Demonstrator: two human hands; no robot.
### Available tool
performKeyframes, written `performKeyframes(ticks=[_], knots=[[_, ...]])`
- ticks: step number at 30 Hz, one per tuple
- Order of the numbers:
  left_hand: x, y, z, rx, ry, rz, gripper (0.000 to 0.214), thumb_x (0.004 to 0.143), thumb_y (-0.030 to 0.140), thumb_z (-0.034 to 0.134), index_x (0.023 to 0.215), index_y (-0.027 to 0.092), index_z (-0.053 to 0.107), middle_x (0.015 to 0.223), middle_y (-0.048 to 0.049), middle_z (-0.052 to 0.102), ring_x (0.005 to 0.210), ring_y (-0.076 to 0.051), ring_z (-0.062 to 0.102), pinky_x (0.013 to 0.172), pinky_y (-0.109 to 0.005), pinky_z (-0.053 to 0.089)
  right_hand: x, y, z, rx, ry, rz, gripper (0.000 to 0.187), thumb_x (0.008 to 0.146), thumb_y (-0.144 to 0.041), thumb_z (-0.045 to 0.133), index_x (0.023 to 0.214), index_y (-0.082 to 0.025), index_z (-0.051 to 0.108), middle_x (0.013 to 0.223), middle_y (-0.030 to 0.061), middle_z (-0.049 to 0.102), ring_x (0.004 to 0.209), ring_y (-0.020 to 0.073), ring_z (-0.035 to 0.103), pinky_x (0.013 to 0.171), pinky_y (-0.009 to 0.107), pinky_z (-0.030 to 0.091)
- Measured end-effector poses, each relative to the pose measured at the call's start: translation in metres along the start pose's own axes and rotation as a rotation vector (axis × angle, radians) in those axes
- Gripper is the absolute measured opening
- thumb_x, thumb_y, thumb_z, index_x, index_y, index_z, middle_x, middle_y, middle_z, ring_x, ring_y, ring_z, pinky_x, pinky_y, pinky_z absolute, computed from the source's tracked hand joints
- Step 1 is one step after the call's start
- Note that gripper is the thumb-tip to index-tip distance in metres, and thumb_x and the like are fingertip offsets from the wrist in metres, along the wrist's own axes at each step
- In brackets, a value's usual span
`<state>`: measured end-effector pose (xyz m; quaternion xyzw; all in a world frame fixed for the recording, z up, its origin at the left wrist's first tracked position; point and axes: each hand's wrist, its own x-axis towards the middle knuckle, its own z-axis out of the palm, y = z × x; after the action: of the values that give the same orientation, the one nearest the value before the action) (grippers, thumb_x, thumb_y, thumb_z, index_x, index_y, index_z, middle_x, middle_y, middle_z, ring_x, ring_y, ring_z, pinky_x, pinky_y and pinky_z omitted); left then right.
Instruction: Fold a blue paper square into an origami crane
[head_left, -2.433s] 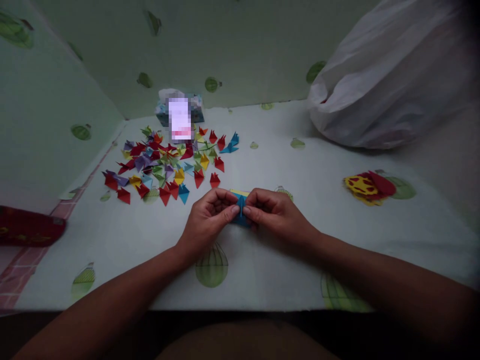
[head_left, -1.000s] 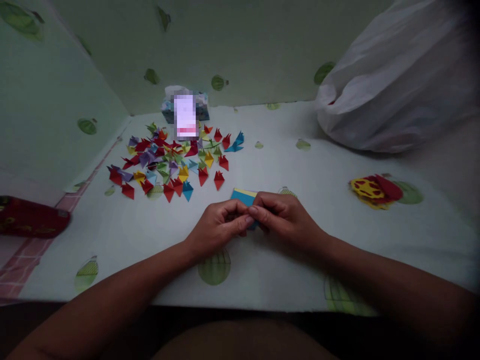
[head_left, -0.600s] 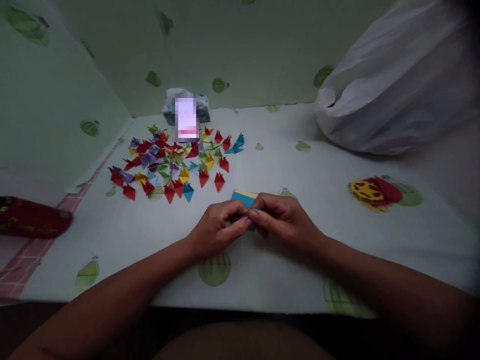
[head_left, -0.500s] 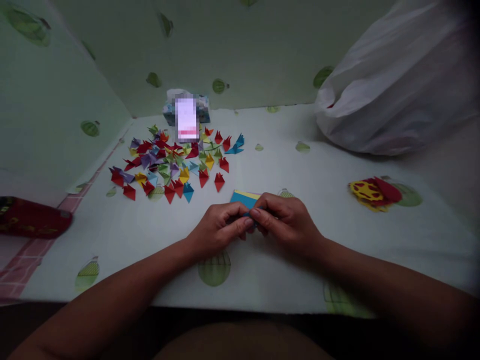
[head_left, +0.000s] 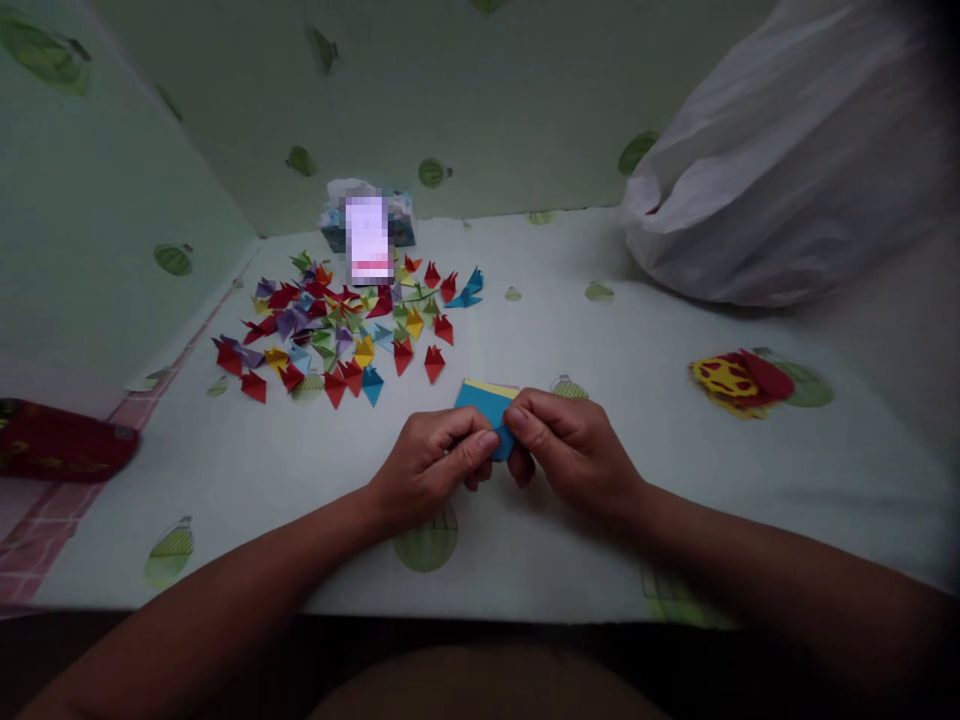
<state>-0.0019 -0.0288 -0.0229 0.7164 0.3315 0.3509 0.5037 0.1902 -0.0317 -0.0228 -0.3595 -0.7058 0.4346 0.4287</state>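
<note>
Thumbs and fingertips of the left hand [head_left: 431, 455] and right hand [head_left: 574, 440] pinched a small blue paper [head_left: 501, 431] between them, its folds mostly hidden; it was over the stack of blue and yellow sheets [head_left: 480, 398], whether touching I could not tell. Good work there seemed to want a light, even pinch from both sides; a hard tug might have creased it astray.

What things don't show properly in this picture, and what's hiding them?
Head view, hidden: part of the blue paper, covered by the left hand and right hand.
Head view, hidden: what fills the white bag, behind its plastic.
Head view, blurred: the lit screen, broken into blocks, so unreadable.
Head view, cut off: one end of the dark red object, by the left edge.
</note>
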Motion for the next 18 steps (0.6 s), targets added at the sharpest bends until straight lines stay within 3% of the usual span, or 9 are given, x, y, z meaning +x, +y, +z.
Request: performKeyframes(ticks=[3,7,10,13,18], knots=[[0.0007,-0.0017,0.0004,-0.001,0.026,-0.028,0.028,0.098,0.031,0.056,0.076,0.015,0.063,0.064,-0.0002,0.063,0.057,-0.01,0.057,0.058,-0.023,0.044,0.0021,0.0016,-0.0014,0.054,-0.033,0.053,0.04,0.103,-0.039,0.053,0.07,-0.016,0.056,0.054,-0.0016,0.062,0.046,0.0072,0.054,0.05,0.018,0.044],[0.0022,-0.0039,0.0007,-0.032,0.072,-0.081,0.023,0.092,0.033,0.065,0.077,0.016,0.064,0.069,-0.0009,0.063,0.064,-0.012,0.056,0.062,-0.025,0.043,0.0048,0.0027,-0.0036,-0.022,-0.017,-0.01,0.046,0.101,-0.041,0.057,0.063,-0.016,0.053,0.05,-0.0032,0.054,0.045,0.0052,0.046,0.047,0.018,0.036],[0.0017,-0.0019,0.0016,-0.097,0.096,-0.139,0.023,0.091,0.034,0.066,0.076,0.016,0.064,0.068,-0.0003,0.06,0.065,-0.012,0.054,0.062,-0.026,0.041,0.0044,0.0023,-0.0031,0.021,-0.038,-0.01,0.047,0.104,-0.044,0.052,0.066,-0.016,0.055,0.053,-0.0022,0.057,0.047,0.0058,0.049,0.049,0.018,0.038],[0.0007,0.0005,0.0025,-0.116,0.092,-0.164,0.023,0.089,0.034,0.068,0.075,0.016,0.064,0.065,0.0008,0.058,0.061,-0.011,0.051,0.059,-0.025,0.038,0.0034,0.0012,-0.0026,0.03,-0.057,0.001,0.039,0.101,-0.043,0.058,0.073,-0.016,0.057,0.054,-0.0031,0.058,0.047,0.0062,0.049,0.047,0.018,0.038],[-0.0006,0.0006,0.0017,-0.138,0.064,-0.152,0.024,0.094,0.033,0.062,0.077,0.016,0.066,0.067,-0.0005,0.062,0.065,-0.012,0.057,0.065,-0.027,0.043,0.0039,0.0006,-0.0037,-0.021,-0.029,-0.002,0.044,0.105,-0.041,0.051,0.068,-0.016,0.055,0.054,-0.0023,0.059,0.047,0.0059,0.051,0.05,0.018,0.04]])
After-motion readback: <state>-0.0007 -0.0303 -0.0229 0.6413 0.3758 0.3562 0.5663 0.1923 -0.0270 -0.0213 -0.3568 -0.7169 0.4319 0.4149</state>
